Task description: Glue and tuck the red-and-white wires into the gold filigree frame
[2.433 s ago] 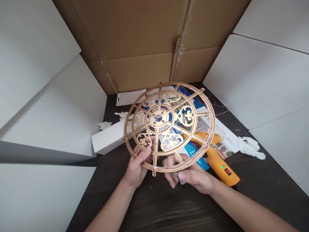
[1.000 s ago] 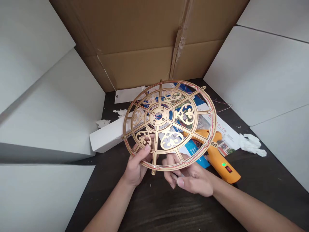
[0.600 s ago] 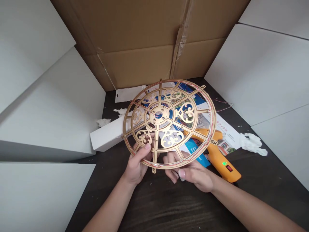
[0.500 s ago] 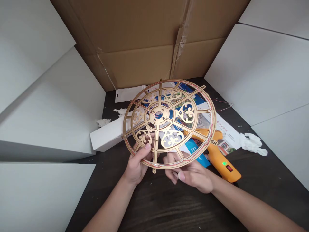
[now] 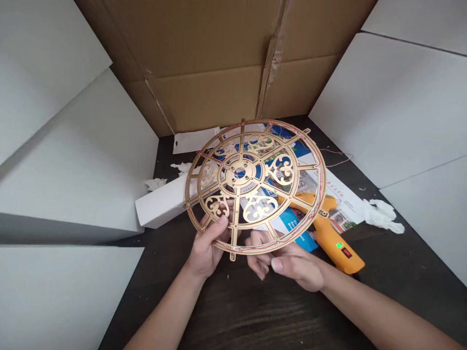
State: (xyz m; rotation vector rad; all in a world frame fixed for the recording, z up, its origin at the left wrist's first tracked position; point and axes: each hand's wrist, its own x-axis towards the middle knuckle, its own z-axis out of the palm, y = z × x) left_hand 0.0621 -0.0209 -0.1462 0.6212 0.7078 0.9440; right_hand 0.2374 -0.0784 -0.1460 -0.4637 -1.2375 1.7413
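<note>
A round gold openwork frame (image 5: pixel 239 226) with spokes and scroll ornaments is held tilted above the table, and thin red wire runs along its outer ring. My left hand (image 5: pixel 207 248) grips its near edge, thumb on top and fingers behind. Just to the right, my right hand (image 5: pixel 292 265) is at the near rim with its fingers curled, partly behind the ring. Its thumb lies below the rim, and whether anything is pinched there is hidden. Behind the frame's right side lies an orange glue gun (image 5: pixel 333 243) with a lit green light.
Printed brochures (image 5: pixel 343 194) lie under the frame, beside a long white box (image 5: pixel 160 204). Crumpled tissue (image 5: pixel 383 216) sits to the right, with more at the left. Thin wire (image 5: pixel 337 158) trails behind. Cardboard (image 5: pixel 211 97) and white panels (image 5: pixel 408 107) enclose the dark table (image 5: pixel 233 311).
The frame and my left hand stay nearly still. The fingers and thumb of my right hand have shifted very slightly by the rim.
</note>
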